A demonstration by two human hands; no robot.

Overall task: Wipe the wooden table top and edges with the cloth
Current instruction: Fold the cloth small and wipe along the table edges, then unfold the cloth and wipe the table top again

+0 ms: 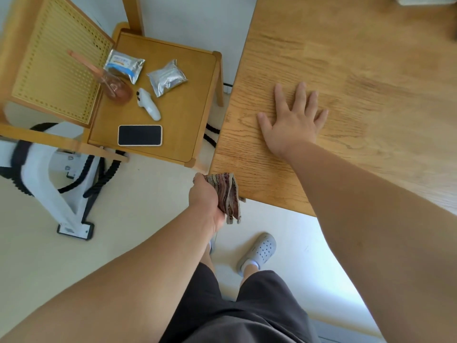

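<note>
At the bench's (333, 58) near-left corner: left hand (206, 199) clenched on the folded cloth (228, 194), pressed against the corner edge; right hand (293, 122) spread flat on top, holding nothing. Edge-wiping step, seemingly. Next: drag along an adjoining edge, keeping pressure.

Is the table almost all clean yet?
Can't tell how much of the top is wiped; no wipe marks show. Right now the left hand presses the cloth against the table at its near corner edge, while the right hand rests flat on top. The other edges may remain.
</note>
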